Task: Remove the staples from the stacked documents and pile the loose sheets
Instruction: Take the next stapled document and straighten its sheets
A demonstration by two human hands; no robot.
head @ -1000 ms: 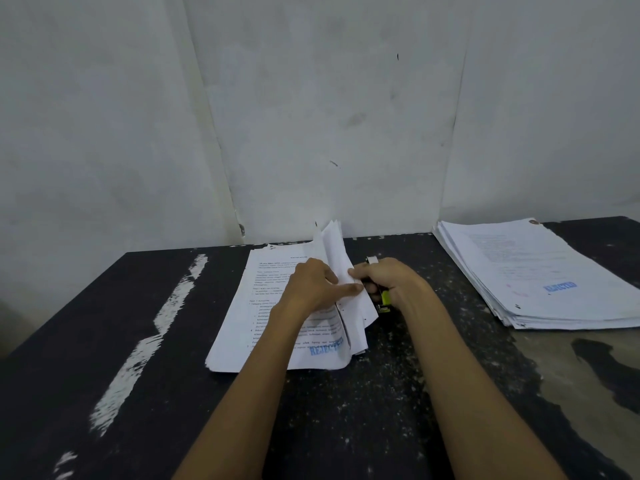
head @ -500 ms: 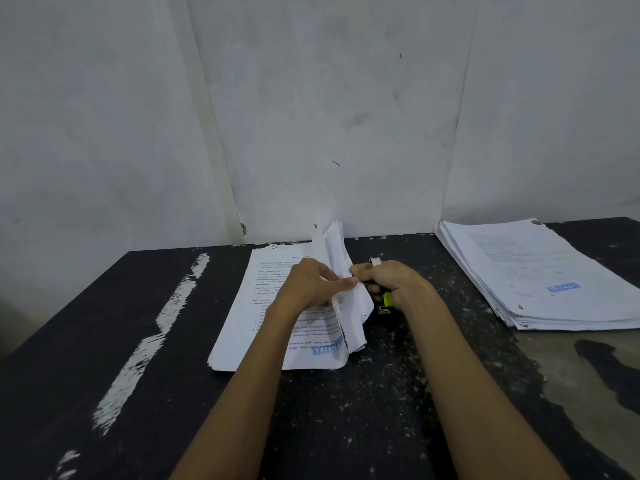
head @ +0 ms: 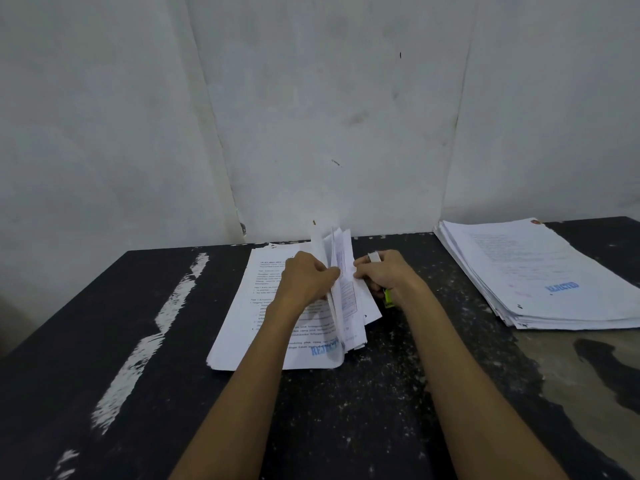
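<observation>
On the dark tabletop (head: 346,417), just in front of the wall, lies the document in hand; its lower pages (head: 242,313) rest flat, printed side up, while the upturned sheets (head: 341,268) stand nearly on edge along the right side, fanned a little at the top. The left hand (head: 308,277) has its grip clamped on those sheets from the left, fingertips pressed into the fan about halfway up, which also weighs down the flat pages beneath the wrist. The right hand (head: 384,275) meets it from the other side, thumb and forefinger pinched together on the outer edge of the same sheets; a pale ring (head: 374,257) shows on one finger. A yellow-green tool (head: 388,297), probably the staple remover, pokes out below the right palm and seems tucked in the curled lower fingers, kept ready rather than set down. No staple can be made out. Holding the sheets from both sides looks like a way to part them page by page, or to check that the binding is gone; I judge this document mid-way, neither fully loose nor piled. Well apart at the right sits a thick stack of papers (head: 540,271) with a blue stamp (head: 561,287) on top; whether it is the finished pile or the waiting one I cannot tell.
</observation>
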